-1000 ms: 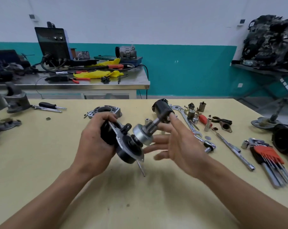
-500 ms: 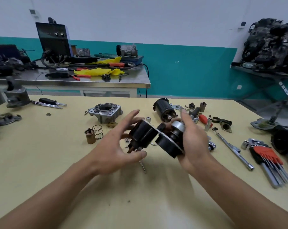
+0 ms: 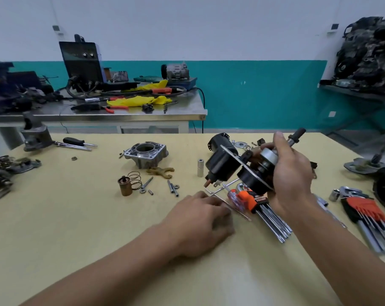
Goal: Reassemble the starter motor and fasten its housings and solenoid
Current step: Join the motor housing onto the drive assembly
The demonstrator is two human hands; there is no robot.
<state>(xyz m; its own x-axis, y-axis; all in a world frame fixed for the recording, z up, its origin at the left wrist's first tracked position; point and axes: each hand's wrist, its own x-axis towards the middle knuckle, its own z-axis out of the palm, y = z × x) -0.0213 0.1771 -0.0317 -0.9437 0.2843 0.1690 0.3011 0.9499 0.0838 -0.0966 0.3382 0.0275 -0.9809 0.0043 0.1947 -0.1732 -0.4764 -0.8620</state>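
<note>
So right hand [image 3: 292, 173] fingers are gripping the starter motor [image 3: 242, 171] mid-right of frame, above the surface [image 3: 76, 217]; left hand [image 3: 200, 224] is lying curled, pinching a thin rod [image 3: 235, 208].

- Table [image 3: 54, 217]: smooth matt pale-yellow top, like painted wood or laminate.
- Starter [image 3: 237, 168] in right hand [image 3: 290, 173]: glossy black casings, thin bright metal plate, brushed silver drum, dark steel shaft.
- Housing [image 3: 146, 154] toward far edge: rough cast grey metal, dull.
- Plunger [image 3: 124, 186]: coppery, tarnished; spring [image 3: 136, 180] of thin dark wire.
- Socket [image 3: 200, 167]: polished chrome.
- Hex keys [image 3: 266, 214]: shiny steel in orange plastic holder.
- Fork [image 3: 160, 171]: matt tan plastic.
- Bench [image 3: 121, 112] beyond far edge: glossy stainless sheet, yellow cloth [image 3: 140, 100] on it.
</note>
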